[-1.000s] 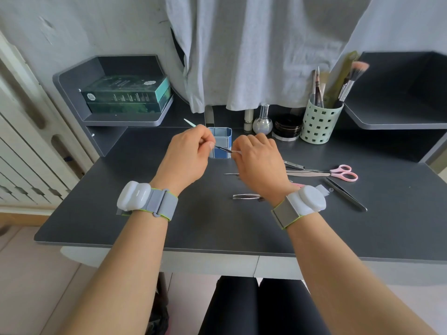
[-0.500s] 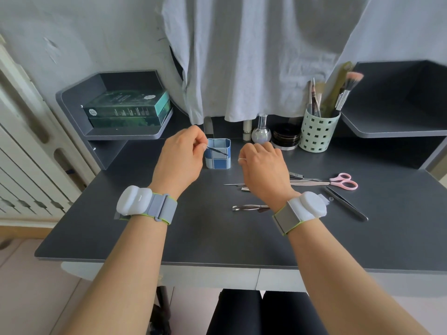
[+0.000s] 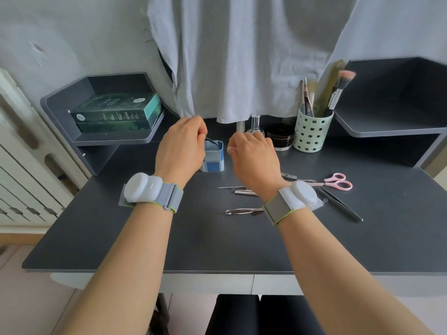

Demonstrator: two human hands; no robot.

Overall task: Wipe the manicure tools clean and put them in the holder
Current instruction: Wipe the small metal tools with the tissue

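My left hand [image 3: 180,146] pinches a thin metal tool [image 3: 211,140] whose lower end points down into the top of the blue checked holder [image 3: 212,158]. My right hand [image 3: 251,155] hovers just right of the holder with curled fingers and pinches a small white wipe [image 3: 229,148], of which only an edge shows. On the dark table lie silver tweezers [image 3: 242,211], a thin metal pusher [image 3: 229,187], a nail clipper [image 3: 289,176], pink scissors [image 3: 337,182] and black tweezers [image 3: 343,207], some partly hidden by my right wrist.
A pale green perforated cup [image 3: 310,135] with brushes stands at the back right beside a black jar [image 3: 280,139] and a glass bottle [image 3: 255,124]. Green boxes [image 3: 116,112] sit on the left shelf. A grey cloth [image 3: 242,56] hangs behind.
My hands have come apart: the right hand and wipe left the tool. The left hand carried the tool over the holder and tipped its end down into it.
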